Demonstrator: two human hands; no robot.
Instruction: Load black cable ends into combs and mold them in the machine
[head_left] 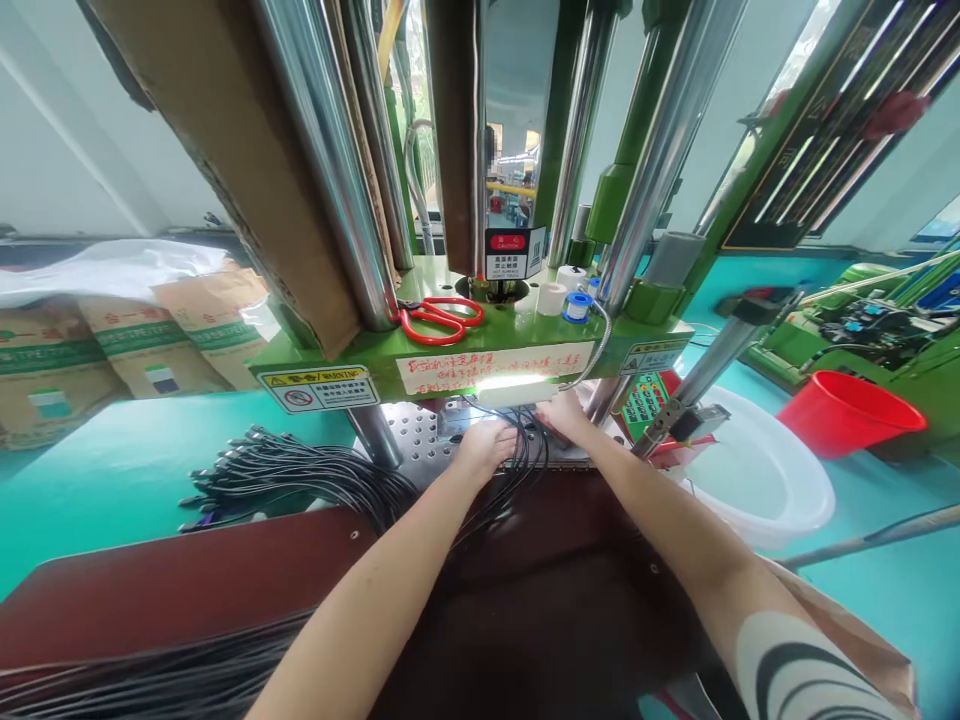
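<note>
My left hand [486, 448] is at the front of the metal mould [454, 420] under the green press, its fingers bent together around black cables [529, 455]. The cables run out of the mould, over its front edge and down onto the dark red table. To their right, my right hand [568, 415] reaches in beneath the press plate, close to the cable ends. Its fingertips are mostly hidden by the cables and a lit white lamp [517, 392]. A perforated metal plate [412, 435] lies under the mould.
Red-handled scissors [441, 318] and spools of tape [577, 306] lie on the green press plate [517, 330]. Bundled cables [300, 470] lie at left, more cables [150, 665] at front left. A control panel [646, 402], a white tub [772, 470] and a red bucket [847, 415] stand right.
</note>
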